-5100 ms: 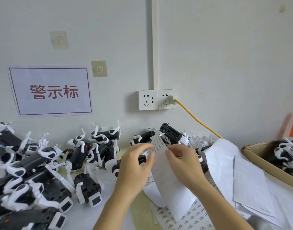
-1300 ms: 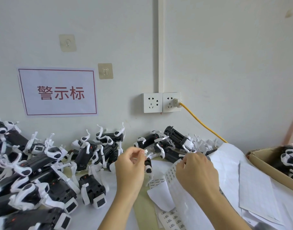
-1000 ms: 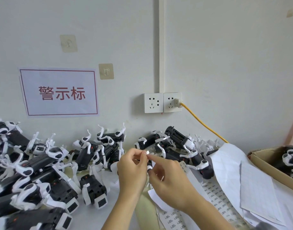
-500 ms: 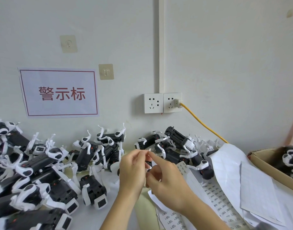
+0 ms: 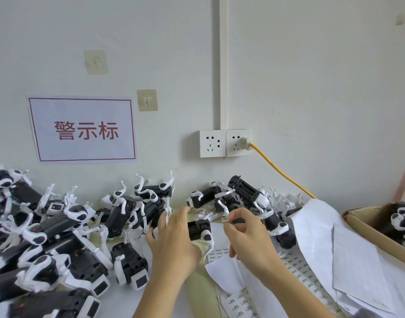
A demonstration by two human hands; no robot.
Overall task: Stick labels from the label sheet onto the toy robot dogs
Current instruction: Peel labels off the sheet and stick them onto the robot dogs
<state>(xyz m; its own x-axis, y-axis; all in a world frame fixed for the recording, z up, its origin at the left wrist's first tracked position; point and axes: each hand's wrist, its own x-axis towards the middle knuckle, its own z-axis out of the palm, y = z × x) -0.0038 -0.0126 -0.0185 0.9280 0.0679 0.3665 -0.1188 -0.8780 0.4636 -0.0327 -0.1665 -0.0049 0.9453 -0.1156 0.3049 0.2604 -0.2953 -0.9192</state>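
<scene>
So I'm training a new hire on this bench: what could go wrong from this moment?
1. The small label pinched at the right hand's fingertips could curl or stick to the skin before it reaches a toy.
2. The left hand reaches with spread fingers toward the toy dog in a tangled pile; legs may snag neighbours.
3. The label sheet lies loose under the forearm and might shift.

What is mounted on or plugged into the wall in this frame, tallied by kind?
Adhesive hooks: 2
Socket plates: 2
Paper sign: 1
Cable duct: 1
Yellow cable, plugged into the right socket plate: 1
Total: 7
</scene>
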